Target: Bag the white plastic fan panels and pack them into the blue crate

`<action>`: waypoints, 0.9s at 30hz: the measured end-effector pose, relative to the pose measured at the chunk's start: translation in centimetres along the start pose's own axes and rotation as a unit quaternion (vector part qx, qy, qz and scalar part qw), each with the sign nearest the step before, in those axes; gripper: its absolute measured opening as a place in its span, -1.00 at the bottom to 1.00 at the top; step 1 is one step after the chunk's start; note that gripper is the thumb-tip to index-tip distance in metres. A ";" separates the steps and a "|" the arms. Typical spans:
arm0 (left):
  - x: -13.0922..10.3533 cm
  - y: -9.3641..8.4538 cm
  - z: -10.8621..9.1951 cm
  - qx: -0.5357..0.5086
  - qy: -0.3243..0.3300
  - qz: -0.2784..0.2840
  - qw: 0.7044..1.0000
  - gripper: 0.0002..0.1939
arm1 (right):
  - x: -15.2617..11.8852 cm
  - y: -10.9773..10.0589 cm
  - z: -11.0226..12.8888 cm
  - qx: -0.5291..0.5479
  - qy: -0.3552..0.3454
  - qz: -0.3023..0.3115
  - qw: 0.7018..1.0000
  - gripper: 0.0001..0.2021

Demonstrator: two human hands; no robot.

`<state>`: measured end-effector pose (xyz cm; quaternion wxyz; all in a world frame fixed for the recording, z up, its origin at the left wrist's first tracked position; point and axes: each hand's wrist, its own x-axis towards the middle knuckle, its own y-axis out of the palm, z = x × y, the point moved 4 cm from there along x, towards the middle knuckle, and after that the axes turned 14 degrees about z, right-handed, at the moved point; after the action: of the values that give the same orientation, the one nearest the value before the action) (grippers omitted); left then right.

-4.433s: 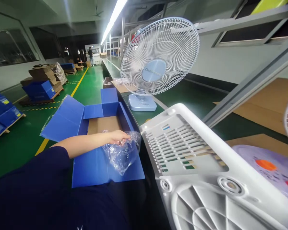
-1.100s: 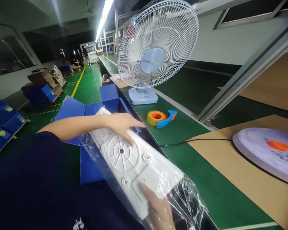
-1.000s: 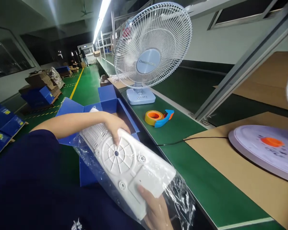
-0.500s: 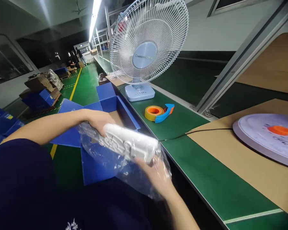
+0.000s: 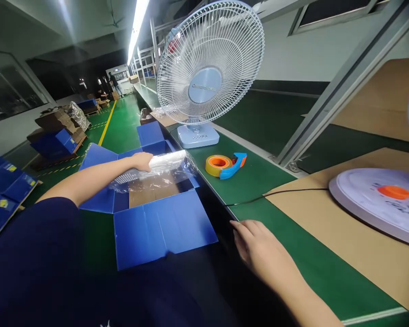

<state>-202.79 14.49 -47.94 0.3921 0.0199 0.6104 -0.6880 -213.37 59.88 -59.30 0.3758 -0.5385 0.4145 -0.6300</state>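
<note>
My left hand (image 5: 143,161) grips a white moulded part (image 5: 167,160) wrapped in a clear plastic bag (image 5: 155,181). Its kind is hard to make out. Hand and part are over the mouth of an open blue cardboard box (image 5: 163,227), whose flaps are spread and whose brown inside shows under the plastic. My right hand (image 5: 259,245) holds nothing. It is at the edge of the green bench (image 5: 269,204), fingers loosely bent and the thumb apart.
A light-blue table fan (image 5: 204,86) stands on the bench, with a tape dispenser (image 5: 226,164) in front. A black cord (image 5: 248,200) runs to a round pale disc (image 5: 381,200) on a cardboard sheet (image 5: 313,218). Blue boxes (image 5: 7,190) are stacked at left, and a metal post (image 5: 344,86) slants at right.
My left hand has carried the wrapped white part away from me, over the box. My right hand has let go of it and moved right, to the bench edge.
</note>
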 end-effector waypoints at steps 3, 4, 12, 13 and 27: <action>2.5 1.3 -0.6 -0.015 0.000 0.005 1.000 -0.35 | -0.7 0.9 0.2 -0.028 -0.026 0.017 0.999 -0.68; 3.1 1.6 -0.8 -0.016 0.000 0.006 1.000 -0.36 | -0.8 1.1 0.3 -0.024 -0.027 0.020 0.999 -0.66; 3.9 3.8 -3.5 -0.043 -0.007 -0.008 0.999 -0.42 | -0.6 1.1 -0.3 0.028 0.023 0.021 0.999 -0.56; 3.6 4.0 -3.7 -0.048 -0.008 -0.011 0.999 -0.40 | -0.5 1.1 -0.3 0.025 0.024 0.024 0.999 -0.57; 3.0 8.6 -1.5 -0.169 0.009 -0.021 0.985 -0.52 | 0.0 1.1 -0.6 0.085 0.061 0.003 0.994 -0.56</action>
<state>-200.67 14.69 -56.89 0.3696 -0.0530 0.7219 -0.5827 -213.92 59.57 -60.39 0.3964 -0.4639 0.3828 -0.6936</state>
